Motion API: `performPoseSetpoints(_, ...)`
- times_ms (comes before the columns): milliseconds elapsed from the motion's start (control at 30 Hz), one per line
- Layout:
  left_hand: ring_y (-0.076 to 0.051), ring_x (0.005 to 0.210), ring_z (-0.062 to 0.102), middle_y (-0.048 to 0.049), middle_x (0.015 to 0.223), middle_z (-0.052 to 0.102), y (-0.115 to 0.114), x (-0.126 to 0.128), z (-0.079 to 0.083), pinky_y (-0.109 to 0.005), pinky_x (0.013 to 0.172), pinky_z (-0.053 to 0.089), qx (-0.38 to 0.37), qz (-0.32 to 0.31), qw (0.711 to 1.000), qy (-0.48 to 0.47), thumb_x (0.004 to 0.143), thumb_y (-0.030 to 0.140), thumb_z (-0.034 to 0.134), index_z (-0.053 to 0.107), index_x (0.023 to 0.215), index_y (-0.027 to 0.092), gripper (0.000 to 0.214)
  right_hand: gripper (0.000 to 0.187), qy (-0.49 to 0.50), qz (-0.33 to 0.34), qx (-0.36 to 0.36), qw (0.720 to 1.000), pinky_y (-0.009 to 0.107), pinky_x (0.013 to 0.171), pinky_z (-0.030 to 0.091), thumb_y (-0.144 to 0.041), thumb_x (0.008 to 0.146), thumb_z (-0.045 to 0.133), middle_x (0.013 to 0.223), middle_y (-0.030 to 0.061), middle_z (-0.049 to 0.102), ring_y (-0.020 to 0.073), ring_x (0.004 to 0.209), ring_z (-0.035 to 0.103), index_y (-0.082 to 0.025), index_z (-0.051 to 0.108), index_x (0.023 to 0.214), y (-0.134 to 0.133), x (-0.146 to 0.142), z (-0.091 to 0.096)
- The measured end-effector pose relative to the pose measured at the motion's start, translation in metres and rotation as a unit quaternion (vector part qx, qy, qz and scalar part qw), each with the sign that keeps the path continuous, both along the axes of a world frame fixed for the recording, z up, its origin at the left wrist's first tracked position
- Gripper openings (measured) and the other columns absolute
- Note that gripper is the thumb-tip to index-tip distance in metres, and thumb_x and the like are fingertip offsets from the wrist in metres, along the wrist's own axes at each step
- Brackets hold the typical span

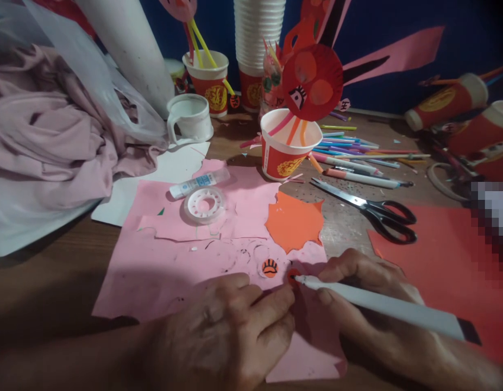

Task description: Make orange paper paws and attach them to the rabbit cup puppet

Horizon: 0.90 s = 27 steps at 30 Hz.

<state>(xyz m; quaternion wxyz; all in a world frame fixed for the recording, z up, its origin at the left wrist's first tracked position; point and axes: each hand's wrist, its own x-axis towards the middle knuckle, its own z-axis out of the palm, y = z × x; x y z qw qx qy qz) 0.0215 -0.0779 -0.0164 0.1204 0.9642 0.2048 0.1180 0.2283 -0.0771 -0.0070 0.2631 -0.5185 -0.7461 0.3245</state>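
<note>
A white marker with a dark end point(390, 307) is held in my right hand point(369, 304), its tip on a small orange paper circle point(291, 275). My left hand point(235, 326) lies on the pink paper point(153, 288), fingers stretched out, with the fingertips at the edge of that circle. Just to the left is another orange circle point(270, 267) bearing a black eye drawing. Above them sits an orange paper scrap point(296, 220) with a ragged outline. A clear tape roll point(205, 203) and a glue tube point(198, 182) rest on the upper part of the pink paper.
Black-handled scissors point(365, 203) lie at right, beside red paper point(447, 260). Behind stand a red cup point(286, 155) with a paper figure, a white mug point(190, 119) and stacked cups point(259, 38). Several pens point(357, 146) are scattered there. Pink cloth point(51, 119) fills the left.
</note>
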Motion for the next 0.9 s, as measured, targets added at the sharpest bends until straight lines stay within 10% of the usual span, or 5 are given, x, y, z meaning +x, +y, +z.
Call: performPoseSetpoints(900,-0.015,0.064,0.052,-0.0101,0.099,0.061,0.0006,-0.0005,0.0015,-0.029,0.052,0.041,-0.026,-0.006,1.0,0.006,0.085,0.013,0.033,0.056,0.092,0.013,0.024,0.008,-0.021,0.014,0.08,0.996,0.018,0.039,0.048,-0.018,0.077,0.055,0.059,-0.0046,0.067,0.0121,0.051,0.065,-0.024,0.051,0.078,-0.0008,-0.004,-0.0053)
